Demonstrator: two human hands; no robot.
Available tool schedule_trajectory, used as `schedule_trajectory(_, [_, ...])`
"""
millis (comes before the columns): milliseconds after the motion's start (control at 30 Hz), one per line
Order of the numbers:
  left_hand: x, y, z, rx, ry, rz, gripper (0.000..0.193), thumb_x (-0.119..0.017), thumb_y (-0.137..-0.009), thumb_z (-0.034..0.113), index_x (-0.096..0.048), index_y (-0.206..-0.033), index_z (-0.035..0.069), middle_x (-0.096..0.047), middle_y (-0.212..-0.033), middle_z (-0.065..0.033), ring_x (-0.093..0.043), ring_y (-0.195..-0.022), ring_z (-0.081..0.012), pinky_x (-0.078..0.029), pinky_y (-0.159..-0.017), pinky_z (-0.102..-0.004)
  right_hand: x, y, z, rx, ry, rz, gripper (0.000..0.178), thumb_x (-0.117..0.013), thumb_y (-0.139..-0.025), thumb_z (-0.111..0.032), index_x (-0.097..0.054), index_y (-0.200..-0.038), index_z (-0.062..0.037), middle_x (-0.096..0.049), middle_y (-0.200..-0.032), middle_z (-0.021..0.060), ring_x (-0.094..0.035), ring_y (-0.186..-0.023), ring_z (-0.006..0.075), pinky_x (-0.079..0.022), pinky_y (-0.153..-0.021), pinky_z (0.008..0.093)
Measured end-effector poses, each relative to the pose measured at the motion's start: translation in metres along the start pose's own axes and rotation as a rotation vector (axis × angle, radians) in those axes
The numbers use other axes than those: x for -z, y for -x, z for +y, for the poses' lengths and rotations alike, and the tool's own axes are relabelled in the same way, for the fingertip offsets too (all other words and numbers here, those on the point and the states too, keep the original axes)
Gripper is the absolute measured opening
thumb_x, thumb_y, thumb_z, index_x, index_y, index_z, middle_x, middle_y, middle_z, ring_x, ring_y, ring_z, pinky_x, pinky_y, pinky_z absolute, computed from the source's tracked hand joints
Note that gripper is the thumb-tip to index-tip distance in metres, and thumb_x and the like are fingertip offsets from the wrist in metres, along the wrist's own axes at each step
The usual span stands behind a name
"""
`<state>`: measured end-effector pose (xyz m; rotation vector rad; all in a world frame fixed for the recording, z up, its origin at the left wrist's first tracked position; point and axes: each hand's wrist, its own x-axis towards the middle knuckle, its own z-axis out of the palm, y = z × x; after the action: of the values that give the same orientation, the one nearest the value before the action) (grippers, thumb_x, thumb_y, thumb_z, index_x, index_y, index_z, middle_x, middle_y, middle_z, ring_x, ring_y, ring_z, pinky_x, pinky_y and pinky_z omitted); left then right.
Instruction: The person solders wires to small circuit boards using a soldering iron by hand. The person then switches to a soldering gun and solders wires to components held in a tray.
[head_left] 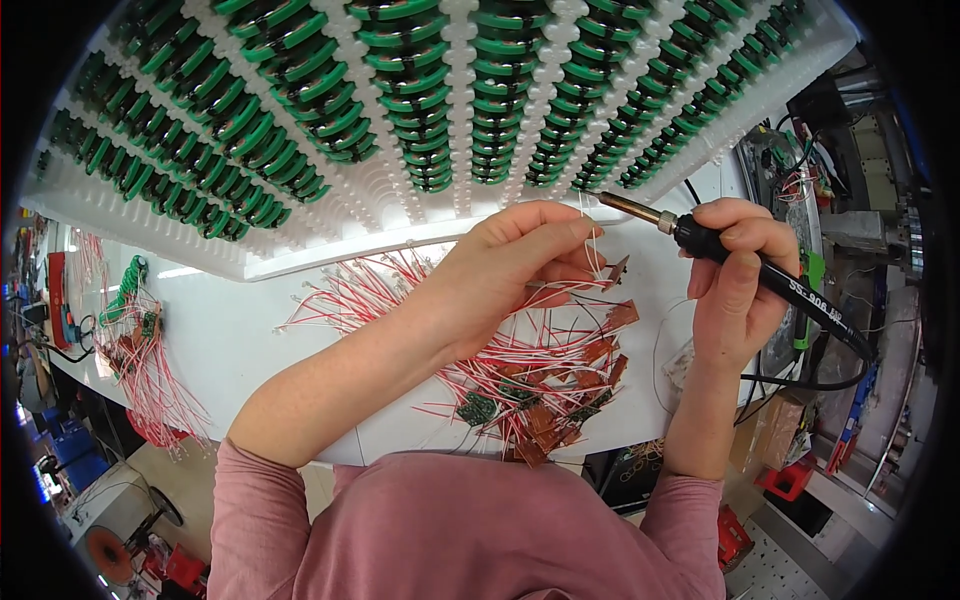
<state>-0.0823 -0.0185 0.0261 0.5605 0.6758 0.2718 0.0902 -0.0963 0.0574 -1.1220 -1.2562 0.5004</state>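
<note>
My right hand [742,285] is closed around the black handle of a soldering iron [815,305], held like a pen. The iron's metal tip points left, close to the thin wire ends above my left fingertips; I cannot tell whether they touch. Between thumb and fingers, my left hand [515,250] pinches white wires [591,240]. A small brown circuit board [618,272] hangs just beyond those fingers, partly hidden. Beneath the left forearm lies a heap of red and white wires [500,350] with brown boards [541,428] and a few green boards [477,408] among them.
A white foam tray [340,245] spans the far side, its rows packed with round green boards [495,110]. Another wire bundle [150,365] hangs at the left table edge. The iron's black cable [862,365] loops at right, beside equipment and a red bin [785,480].
</note>
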Motion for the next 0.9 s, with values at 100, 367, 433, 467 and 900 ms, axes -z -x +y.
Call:
schedule_trajectory(100, [0.0,0.0,0.0036,0.032,-0.016,0.011,0.02,-0.055,-0.085,0.028,-0.057,-0.097,0.013,-0.061,-0.088,-0.0001,-0.057,-0.081,-0.0086,-0.042,-0.068,-0.0214,-0.0019,-0.0028,-0.0013,0.002,0.019,-0.01,0.018,-0.052,-0.087,-0.019,-0.045,-0.089,-0.0018,-0.056,-0.092,0.0164,-0.042,-0.051,0.0048,-0.036,-0.044,0.0152])
schedule_trajectory(367, [0.003,0.0009,0.0075,0.078,0.024,0.031,0.014,-0.054,-0.085,0.026,-0.057,-0.092,0.014,-0.061,-0.087,0.0,-0.057,-0.081,-0.008,-0.043,-0.066,-0.0224,-0.0071,-0.0058,-0.0034,-0.037,0.063,-0.029,0.02,-0.053,-0.087,-0.02,-0.045,-0.089,-0.0014,-0.056,-0.093,0.0156,-0.041,-0.05,0.0036,-0.035,-0.045,0.015])
schedule_trajectory(433, [0.004,0.0003,0.007,0.074,0.032,0.027,0.015,-0.054,-0.085,0.026,-0.057,-0.093,0.014,-0.061,-0.087,-0.0002,-0.057,-0.08,-0.0082,-0.043,-0.067,-0.0227,-0.0067,-0.0063,-0.0026,0.001,0.145,-0.059,0.023,-0.046,-0.09,-0.025,-0.045,-0.088,-0.0025,-0.055,-0.092,0.0167,-0.043,-0.051,0.007,-0.032,-0.04,0.0154])
schedule_trajectory(467, [0.0044,0.0004,0.0069,0.074,0.032,0.028,0.015,-0.054,-0.085,0.026,-0.057,-0.093,0.014,-0.061,-0.087,-0.0002,-0.057,-0.08,-0.0082,-0.043,-0.067,-0.0227,-0.007,-0.0064,-0.002,0.001,0.144,-0.06,0.023,-0.046,-0.09,-0.025,-0.045,-0.088,-0.0025,-0.055,-0.092,0.0167,-0.043,-0.051,0.007,-0.032,-0.04,0.0154])
schedule_trajectory(900, [0.0055,-0.0016,0.0051,0.064,0.049,0.017,0.017,-0.055,-0.084,0.027,-0.057,-0.094,0.012,-0.06,-0.086,0.0003,-0.057,-0.082,-0.0092,-0.043,-0.07,-0.023,-0.0069,-0.006,0.0001,-0.001,0.137,-0.059,0.021,-0.045,-0.09,-0.023,-0.044,-0.088,-0.0024,-0.055,-0.093,0.0167,-0.043,-0.051,0.0065,-0.032,-0.041,0.0155])
